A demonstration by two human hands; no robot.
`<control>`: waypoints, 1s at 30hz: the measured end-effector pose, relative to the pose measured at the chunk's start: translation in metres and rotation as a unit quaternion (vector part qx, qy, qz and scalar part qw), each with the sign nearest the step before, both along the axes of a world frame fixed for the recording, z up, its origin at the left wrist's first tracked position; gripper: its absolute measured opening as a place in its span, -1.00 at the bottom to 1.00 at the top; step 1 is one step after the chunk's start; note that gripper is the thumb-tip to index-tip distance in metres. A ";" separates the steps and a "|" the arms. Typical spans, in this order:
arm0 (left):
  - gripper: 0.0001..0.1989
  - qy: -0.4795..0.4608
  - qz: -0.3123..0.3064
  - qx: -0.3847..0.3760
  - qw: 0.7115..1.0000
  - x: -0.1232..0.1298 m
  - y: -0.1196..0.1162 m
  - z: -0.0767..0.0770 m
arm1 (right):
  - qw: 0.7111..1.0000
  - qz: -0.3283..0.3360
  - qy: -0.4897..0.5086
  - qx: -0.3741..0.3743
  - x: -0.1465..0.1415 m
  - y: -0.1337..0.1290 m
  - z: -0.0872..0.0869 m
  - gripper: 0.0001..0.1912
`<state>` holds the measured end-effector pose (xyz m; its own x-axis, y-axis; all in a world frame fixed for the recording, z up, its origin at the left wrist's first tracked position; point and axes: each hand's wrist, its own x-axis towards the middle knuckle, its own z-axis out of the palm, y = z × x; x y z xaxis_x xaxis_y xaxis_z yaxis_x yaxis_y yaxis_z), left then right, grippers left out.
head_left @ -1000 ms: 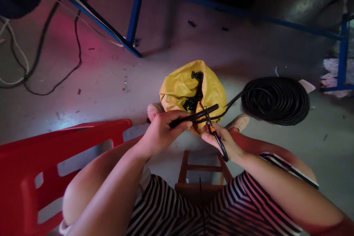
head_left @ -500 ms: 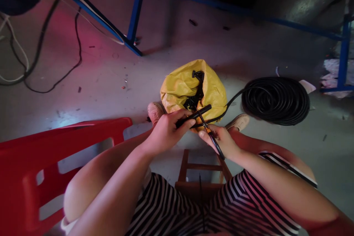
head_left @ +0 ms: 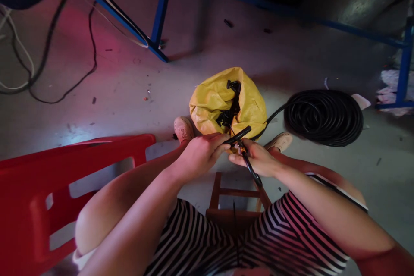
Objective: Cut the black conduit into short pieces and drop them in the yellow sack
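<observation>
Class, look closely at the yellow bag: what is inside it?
Inside the yellow bag, jumbled black pieces show through the opening. The folded sides cover whatever lies deeper, so neither the bottom nor the number of pieces can be seen.

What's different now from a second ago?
The left hand moved right and the right hand a little left, so they're closer together. Less of the ribbed black tube sticks out. Both still hold on: tube left, cutting tool right. The yellow bag and black coil stayed put.
</observation>
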<state>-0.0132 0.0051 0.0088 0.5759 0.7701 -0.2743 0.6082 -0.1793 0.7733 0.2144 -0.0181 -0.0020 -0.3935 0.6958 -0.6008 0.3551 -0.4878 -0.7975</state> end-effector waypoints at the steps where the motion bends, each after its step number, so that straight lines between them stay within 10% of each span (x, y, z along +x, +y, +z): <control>1: -0.76 0.005 0.000 0.006 1.000 -0.002 0.000 -0.001 | 1.000 0.009 -0.011 0.001 -0.001 -0.001 -0.003 -0.52; 30: -0.85 0.028 0.117 -0.074 0.990 -0.013 -0.008 -0.061 | 0.989 -0.007 -0.054 -0.137 -0.030 -0.018 -0.047 -0.36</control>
<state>-0.0266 -0.0030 -0.0518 0.3674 0.8298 -0.4200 0.6626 0.0833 0.7443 0.1849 -0.0365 -0.0486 -0.3080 0.5055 -0.8060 0.4219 -0.6868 -0.5919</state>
